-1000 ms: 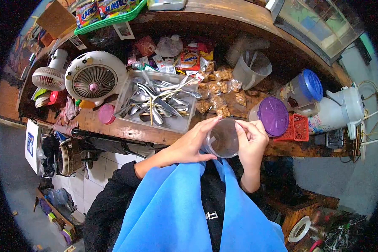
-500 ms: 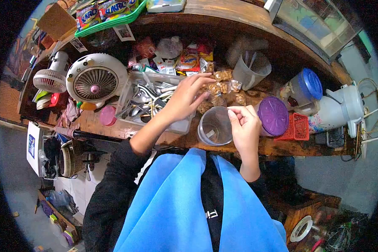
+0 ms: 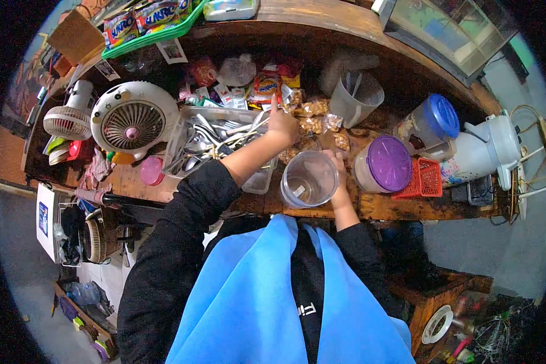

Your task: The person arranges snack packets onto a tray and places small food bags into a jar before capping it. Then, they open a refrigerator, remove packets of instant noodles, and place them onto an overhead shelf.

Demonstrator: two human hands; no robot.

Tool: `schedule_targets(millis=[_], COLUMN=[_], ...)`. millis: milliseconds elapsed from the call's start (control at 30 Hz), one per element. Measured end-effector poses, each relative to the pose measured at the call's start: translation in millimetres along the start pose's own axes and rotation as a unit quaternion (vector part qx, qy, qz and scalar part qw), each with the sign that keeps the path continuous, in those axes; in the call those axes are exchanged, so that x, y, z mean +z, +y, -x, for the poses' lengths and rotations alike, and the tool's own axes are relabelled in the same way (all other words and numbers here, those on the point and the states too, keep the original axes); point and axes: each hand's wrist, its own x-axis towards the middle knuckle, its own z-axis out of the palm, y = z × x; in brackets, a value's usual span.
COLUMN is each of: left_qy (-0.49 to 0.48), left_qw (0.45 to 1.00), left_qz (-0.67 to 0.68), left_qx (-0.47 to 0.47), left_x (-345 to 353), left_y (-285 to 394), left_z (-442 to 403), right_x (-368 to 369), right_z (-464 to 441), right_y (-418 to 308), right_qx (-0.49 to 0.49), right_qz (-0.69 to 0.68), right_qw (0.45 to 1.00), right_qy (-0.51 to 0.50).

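Left hand (image 3: 283, 126) now nearer sachets (image 3: 266, 87)

The desk (image 3: 394, 209) is of brown wood and curved; below it there are white floor tiles (image 3: 106, 276) and grey floor (image 3: 467, 249).

Your tabletop (image 3: 376, 207) is brown wood, streaked darker along its near edge. The tub (image 3: 310, 179) by that edge is clear and colourless. Toward the tabletop's right end you see a solid purple lid (image 3: 389, 164), a red lattice basket (image 3: 429, 178), a bright blue lid (image 3: 445, 115) and a pale flask (image 3: 480, 153) with a floral print. Toward its left end, you have a pink lid (image 3: 151, 171) and a white fan (image 3: 134, 116) with dark spots and a pink hub. Your draped cloth (image 3: 249, 297) is plain blue; your top (image 3: 303, 273) is black with white lettering.
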Motion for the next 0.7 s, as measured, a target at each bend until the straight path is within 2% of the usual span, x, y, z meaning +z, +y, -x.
schedule_targets(millis=[33,67,100,133,167,200,233,267,300,333,367,400,467,533,600,667,700], left_qy=[0.001,0.001,0.043,0.084,0.084,0.187,0.288,0.385,0.425,0.425,0.407,0.367,0.308,0.308,0.285,0.362,0.379], left_qw=[1.000,1.000,0.999,0.996,0.996,0.981,0.954,0.913,0.880,0.880,0.805,0.684,0.495,0.491,0.586,0.745,0.769], left_qz=[-0.020,-0.021,-0.023,-0.025,-0.027,0.023,0.073,0.122,0.203,0.203,0.428,0.629,0.811,0.808,0.754,0.554,0.507], left_qx=[-0.003,-0.003,-0.014,-0.023,-0.022,-0.036,-0.051,-0.066,-0.061,-0.063,-0.046,-0.026,0.049,0.105,0.083,0.083,0.087], left_x=[-1.4,-1.6,-1.4,-0.4,1.8,6.5,11.8,15.6,7.7,4.6,3.0,-0.4,-14.4,-37.0,-43.6,-50.9,-48.1], left_y=[-0.3,-1.7,-3.6,-5.8,-9.4,-15.0,-21.4,-27.5,-32.7,-38.4,-44.1,-46.2,-38.6,-22.9,-8.3,-0.6,3.1], left_z=[-0.8,-0.3,0.1,0.6,1.7,3.4,5.3,7.5,20.3,30.1,38.5,47.8,80.4,114.7,137.2,149.0,148.8], right_x=[-4.6,-11.4,-16.5,-7.4,6.0,14.7,-64.8,-82.7,-91.8,-100.2,-110.8,-124.2,-164.0,-179.1,-178.3,-170.5,-168.3], right_z=[0.4,0.0,-2.0,-0.7,1.1,3.0,-3.9,-8.9,-10.1,-10.7,-12.9,-15.4,-19.5,-17.2,-13.1,-7.5,-7.1], right_y=[-11.8,-21.5,-27.5,-11.3,14.4,29.5,-39.4,-45.4,-45.2,-45.5,-47.5,-53.6,-85.8,-111.0,-126.6,-133.3,-138.8], right_qx=[0.000,0.063,0.125,0.126,0.301,0.456,0.182,0.213,0.206,0.198,0.192,0.184,0.207,0.190,0.079,0.056,0.057], right_qz=[-0.001,0.023,0.046,0.046,-0.121,-0.279,-0.081,-0.085,-0.101,-0.116,-0.223,-0.327,-0.463,-0.503,-0.464,-0.403,-0.364], right_qw=[1.000,0.998,0.990,0.990,0.945,0.842,0.975,0.967,0.972,0.973,0.955,0.922,0.855,0.836,0.870,0.908,0.927], right_qy=[0.001,-0.018,-0.037,-0.036,-0.054,-0.068,-0.099,-0.108,-0.056,-0.003,0.045,0.093,0.108,0.112,0.146,0.095,0.074])
